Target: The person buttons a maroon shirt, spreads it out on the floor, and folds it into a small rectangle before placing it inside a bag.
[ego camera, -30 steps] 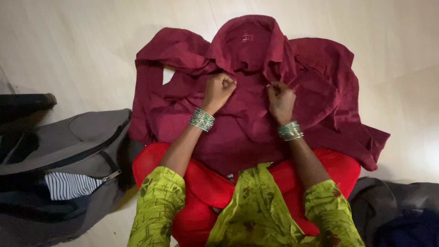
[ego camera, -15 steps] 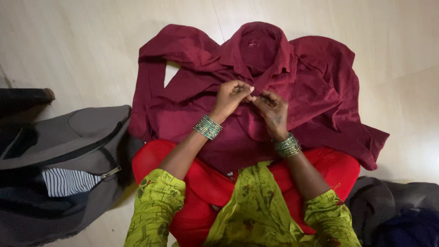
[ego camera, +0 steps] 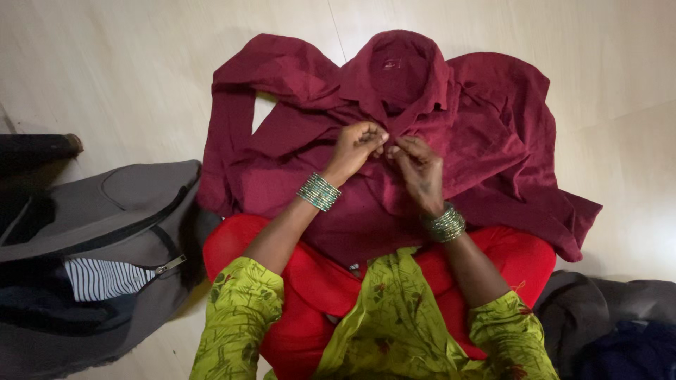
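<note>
Just below the collar [ego camera: 394, 67], the left hand [ego camera: 358, 146] and right hand [ego camera: 417, 169] are both pinching the dark red shirt [ego camera: 486, 141] front.

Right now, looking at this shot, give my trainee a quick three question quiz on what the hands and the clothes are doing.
1. True or false: both hands pinch the maroon shirt just below its collar.
2. What lies on the floor by the person's left side?
A. an open grey bag
B. a bucket
C. a chair
3. What is worn on both wrists?

Key:
1. True: left hand and right hand meet at the shirt front.
2. A, the grey bag.
3. Green bangles.
</note>
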